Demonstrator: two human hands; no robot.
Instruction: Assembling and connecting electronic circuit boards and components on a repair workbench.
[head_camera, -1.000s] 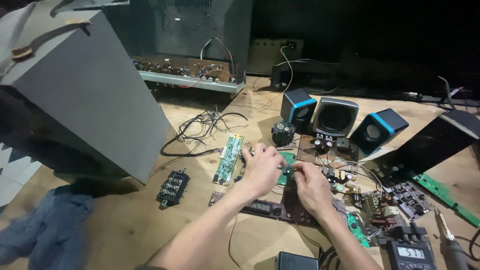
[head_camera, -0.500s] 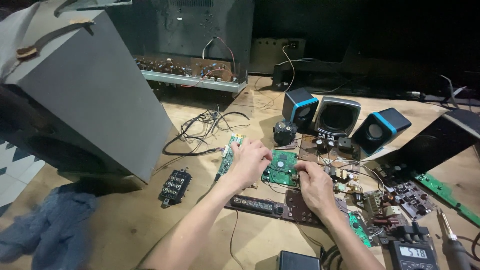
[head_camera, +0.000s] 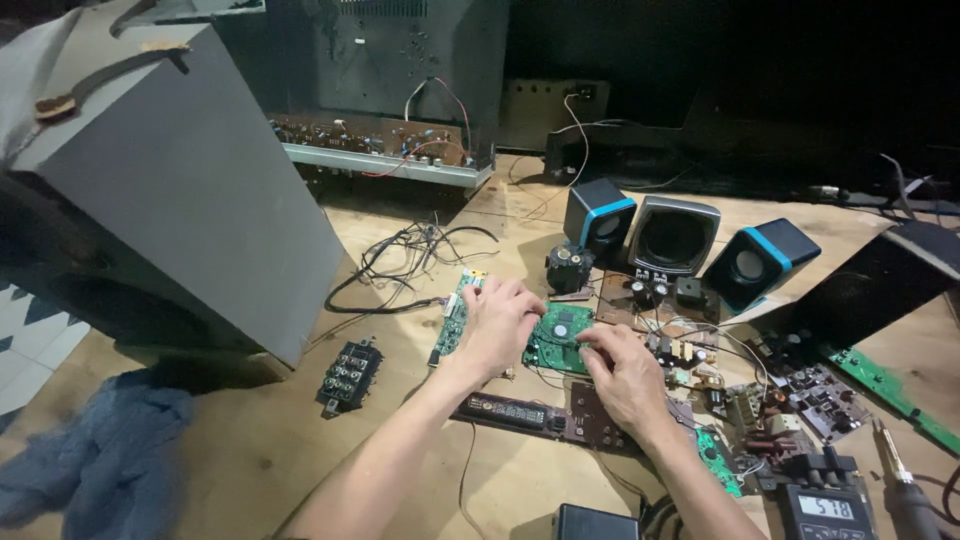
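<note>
Large grey cabinet (head_camera: 180, 190) tilted at table (head_camera: 250, 450) left. Three black-and-blue speakers (head_camera: 675, 235) stand behind work area. Blue cloth (head_camera: 100, 465) lies at lower left. Meter with lit display (head_camera: 825, 505) sits at lower right. Small square green circuit board (head_camera: 558, 338) at table centre, between both hands. Left hand (head_camera: 497, 325): grip closed on board's left edge. Right hand (head_camera: 622, 368): fingertips pinch board's right edge. Long narrow green board (head_camera: 455, 315) lies just left of left hand.

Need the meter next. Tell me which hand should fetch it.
Probably right. The right hand lies nearer the meter at the bench's lower right; the left hand rests on the green board, farther away.
</note>
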